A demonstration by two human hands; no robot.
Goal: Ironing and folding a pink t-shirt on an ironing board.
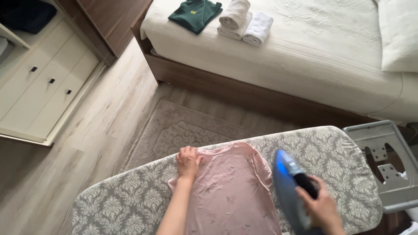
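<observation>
Three folded pieces [226, 16] lie on the bed [331, 48]; the pink top [228, 191] lies creased on the board [331, 152], left hand [188, 162] flat, right hand [320, 206] apparently gripping the iron [287, 182].

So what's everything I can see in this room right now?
Ironing board: one, grey patterned cover, foreground.
Garment: one, pink, spread on the board.
Iron: one, blue and grey, on the board's right part.
Iron rest: one, grey metal, board's right end.
Bed: one, cream cover, top.
Folded shirt: one, dark green, on the bed.
Towels: about three, white and beige, beside the shirt.
Rug: one, beige, floor.
Drawers: white, left.
Left hand: flat on the garment.
Right hand: gripping the iron.
</observation>
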